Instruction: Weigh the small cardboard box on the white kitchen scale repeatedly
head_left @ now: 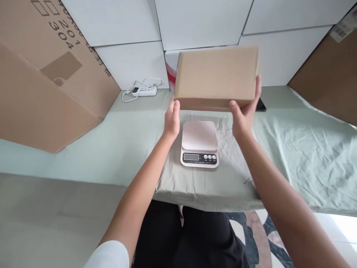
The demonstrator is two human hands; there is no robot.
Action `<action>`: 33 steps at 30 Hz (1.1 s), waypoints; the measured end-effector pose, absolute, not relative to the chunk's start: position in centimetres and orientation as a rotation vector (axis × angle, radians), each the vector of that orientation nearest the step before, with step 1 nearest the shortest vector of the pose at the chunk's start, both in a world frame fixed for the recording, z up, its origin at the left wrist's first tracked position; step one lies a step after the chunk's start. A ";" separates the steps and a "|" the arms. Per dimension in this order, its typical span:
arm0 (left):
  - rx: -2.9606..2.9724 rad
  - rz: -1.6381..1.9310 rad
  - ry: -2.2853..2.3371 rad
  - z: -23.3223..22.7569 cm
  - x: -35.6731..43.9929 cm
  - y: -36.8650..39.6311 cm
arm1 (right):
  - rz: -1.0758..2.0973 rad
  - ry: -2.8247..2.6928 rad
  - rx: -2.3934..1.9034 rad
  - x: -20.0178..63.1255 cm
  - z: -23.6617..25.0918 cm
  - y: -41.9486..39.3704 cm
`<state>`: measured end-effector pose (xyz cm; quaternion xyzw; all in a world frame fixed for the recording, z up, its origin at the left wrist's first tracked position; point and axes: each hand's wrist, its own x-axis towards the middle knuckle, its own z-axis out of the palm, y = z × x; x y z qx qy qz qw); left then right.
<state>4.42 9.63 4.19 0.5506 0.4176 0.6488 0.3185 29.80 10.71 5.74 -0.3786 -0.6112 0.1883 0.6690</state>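
Note:
Between my two hands I hold a closed brown cardboard box (217,72), raised above the back of the cloth-covered table. My left hand (172,118) grips its left end, thumb at the near lower corner. On the opposite end, my right hand (245,111) presses its thumb to the front side while its fingers wrap the right edge. Nearer to me, between my forearms, a white digital kitchen scale (199,144) lies flat on the cloth with nothing on its plate. Its small display looks blank.
A white power strip (145,91) with a coiled cable lies at the back left. Large cardboard boxes stand at the left (50,82) and right (329,67). A dark flat object (261,105) and a red-and-white package (171,70) are partly hidden behind the held box.

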 end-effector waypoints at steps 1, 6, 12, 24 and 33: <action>1.404 1.689 1.119 3.3 4.8 10.5 | 0.449 -1.353 -0.871 29.6 4.7 11.8; 1.336 1.618 1.166 -0.1 5.4 12.2 | 0.592 -1.318 -0.889 29.8 -0.9 15.2; 1.331 1.527 1.296 -0.4 4.5 12.5 | 0.693 -1.304 -0.984 30.3 -1.9 15.3; 1.068 1.462 1.388 0.8 2.3 12.1 | 0.834 -1.201 -1.048 30.8 -0.8 13.5; 1.310 1.441 1.094 0.3 3.9 12.2 | 0.795 -1.286 -1.040 30.2 0.3 13.0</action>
